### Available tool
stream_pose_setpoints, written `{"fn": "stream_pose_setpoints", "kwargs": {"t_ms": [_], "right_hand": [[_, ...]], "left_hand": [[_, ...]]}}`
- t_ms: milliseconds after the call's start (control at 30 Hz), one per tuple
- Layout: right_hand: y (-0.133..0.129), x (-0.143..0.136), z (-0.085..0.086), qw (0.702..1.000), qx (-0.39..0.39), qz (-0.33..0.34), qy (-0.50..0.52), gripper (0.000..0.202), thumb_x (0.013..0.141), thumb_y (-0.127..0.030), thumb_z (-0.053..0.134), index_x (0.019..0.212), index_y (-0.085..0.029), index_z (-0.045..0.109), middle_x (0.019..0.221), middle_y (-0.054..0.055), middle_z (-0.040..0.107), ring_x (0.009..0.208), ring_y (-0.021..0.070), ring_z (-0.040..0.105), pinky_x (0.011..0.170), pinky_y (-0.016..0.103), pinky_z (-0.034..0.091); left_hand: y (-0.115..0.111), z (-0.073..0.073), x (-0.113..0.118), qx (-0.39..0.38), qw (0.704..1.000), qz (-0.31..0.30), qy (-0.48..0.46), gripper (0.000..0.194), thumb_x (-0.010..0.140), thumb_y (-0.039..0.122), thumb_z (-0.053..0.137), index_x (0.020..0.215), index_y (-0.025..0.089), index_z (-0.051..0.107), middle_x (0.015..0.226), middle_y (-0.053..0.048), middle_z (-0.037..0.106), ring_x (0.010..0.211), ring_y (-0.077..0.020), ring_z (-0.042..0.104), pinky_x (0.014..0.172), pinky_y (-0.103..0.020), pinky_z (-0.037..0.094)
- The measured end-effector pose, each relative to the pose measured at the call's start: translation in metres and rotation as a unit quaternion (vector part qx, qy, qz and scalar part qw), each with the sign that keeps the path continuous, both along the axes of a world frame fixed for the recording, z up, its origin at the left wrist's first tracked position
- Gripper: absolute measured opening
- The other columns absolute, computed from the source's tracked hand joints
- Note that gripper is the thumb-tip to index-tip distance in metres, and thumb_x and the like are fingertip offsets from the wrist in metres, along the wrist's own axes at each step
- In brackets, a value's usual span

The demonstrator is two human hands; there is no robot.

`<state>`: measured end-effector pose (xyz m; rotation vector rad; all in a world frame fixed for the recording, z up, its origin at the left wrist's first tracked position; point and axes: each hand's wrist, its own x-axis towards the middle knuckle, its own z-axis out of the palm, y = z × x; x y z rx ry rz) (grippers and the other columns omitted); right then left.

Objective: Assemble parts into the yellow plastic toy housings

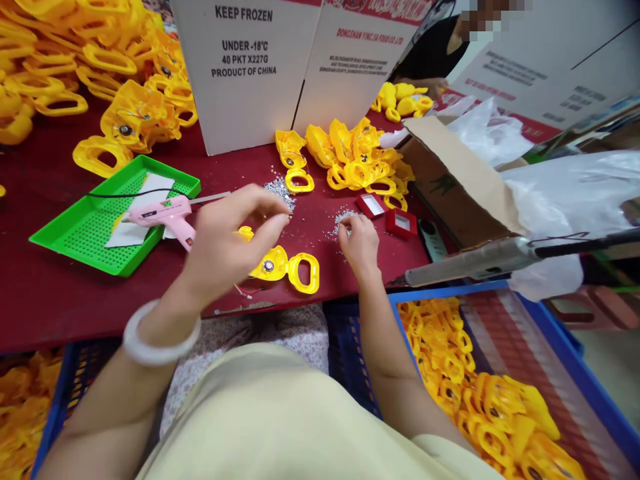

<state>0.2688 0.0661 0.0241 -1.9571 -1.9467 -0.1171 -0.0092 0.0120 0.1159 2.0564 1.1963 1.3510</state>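
Observation:
My left hand (pixel 225 240), with a white bangle on the wrist, hovers over the table with thumb and forefinger pinched. Whatever is between those fingertips is too small to name. Beneath it lies a yellow plastic shell (pixel 273 265) with a round metal part and a loop handle, partly hidden by the hand; thin wires show near it. My right hand (pixel 361 245) reaches down to a pile of tiny silvery pieces, perhaps screws (pixel 345 217), its fingers closed together at the pile. A second silvery pile (pixel 280 190) sits beyond my left fingertips.
A pink glue gun (pixel 165 217) rests on a green tray (pixel 123 267) at left. Yellow shells (pixel 357 157) are heaped behind, near two small red boxes (pixel 401 223). White cartons (pixel 250 87) stand at the back. A blue crate (pixel 400 313) is at lower right; a person sits opposite.

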Motion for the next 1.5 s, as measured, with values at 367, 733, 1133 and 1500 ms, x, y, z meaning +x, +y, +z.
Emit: {"fn": "stream_pose_setpoints", "kwargs": {"t_ms": [367, 733, 1133, 1500], "right_hand": [[-0.121, 0.061, 0.044, 0.797, 0.546, -0.129, 0.222, 0.013, 0.091, -0.037, 0.056, 0.09, -0.029, 0.066, 0.07, 0.0, 0.055, 0.051, 0.0158, 0.055, 0.047, 0.034, 0.045], [-0.106, 0.091, 0.018, 0.814, 0.429, -0.197, 0.337, 0.034, 0.088, -0.049, 0.044, 0.107, -0.029, 0.064, 0.111, 0.008, 0.069, 0.113, 0.029, 0.065, 0.096, 0.051, 0.053], [-0.108, 0.079, 0.018, 0.876, 0.241, -0.122, 0.4, 0.029, 0.083, -0.038, 0.051, 0.095, -0.019, 0.069, 0.08, 0.007, 0.071, 0.082, 0.0258, 0.069, 0.084, 0.045, 0.055], [-0.107, 0.04, 0.023, 0.843, 0.183, -0.08, 0.5, 0.024, 0.082, -0.039, 0.049, 0.097, -0.024, 0.06, 0.077, 0.002, 0.06, 0.068, 0.0196, 0.064, 0.072, 0.041, 0.058]], "left_hand": [[0.128, -0.092, 0.062, -0.046, 0.856, -0.049, 0.512, 0.028, 0.094, 0.013, 0.044, 0.1, 0.01, 0.071, 0.107, -0.017, 0.065, 0.106, -0.0262, 0.059, 0.086, -0.035, 0.042], [0.133, -0.097, 0.099, -0.074, 0.866, -0.05, 0.492, 0.025, 0.091, 0.023, 0.057, 0.112, 0.014, 0.066, 0.115, -0.014, 0.062, 0.105, -0.0245, 0.055, 0.08, -0.032, 0.04], [0.136, -0.098, 0.102, -0.077, 0.876, -0.047, 0.473, 0.037, 0.086, 0.0, 0.04, 0.111, 0.007, 0.067, 0.106, -0.019, 0.066, 0.092, -0.023, 0.058, 0.073, -0.035, 0.037], [0.149, -0.111, 0.093, -0.081, 0.895, -0.068, 0.432, 0.023, 0.083, 0.015, 0.059, 0.104, 0.014, 0.07, 0.099, -0.011, 0.068, 0.088, -0.0197, 0.057, 0.072, -0.03, 0.039]]}}
